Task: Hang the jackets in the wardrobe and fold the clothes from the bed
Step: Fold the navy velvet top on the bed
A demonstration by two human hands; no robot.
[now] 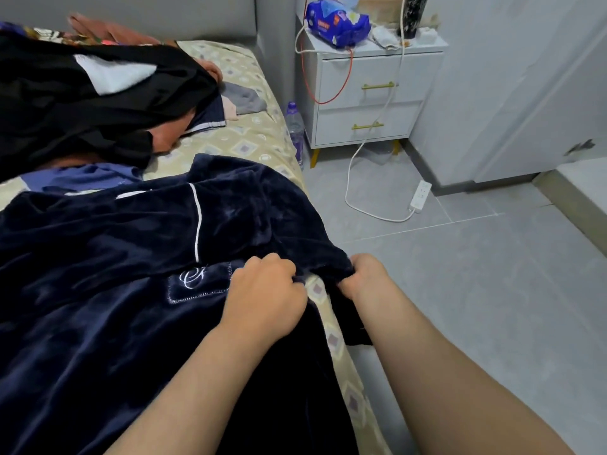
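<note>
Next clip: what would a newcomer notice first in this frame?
A dark navy robe with white piping covers the near part of the bed, and the left hand and right hand both grip its edge by the bed's side. Behind it lies a heap of black clothes; a white nightstand with a blue pack on top stands beyond the bed.

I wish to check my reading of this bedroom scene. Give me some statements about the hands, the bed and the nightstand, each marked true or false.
1. The left hand and the right hand both grip the dark blue velvet garment with white piping. True.
2. The white two-drawer nightstand has its upper drawer pulled open. False: both drawers are shut.
3. The white power strip lies on the grey tiled floor. True.
4. The blue plastic packet lies on the bed. False: it sits on the nightstand.
</note>
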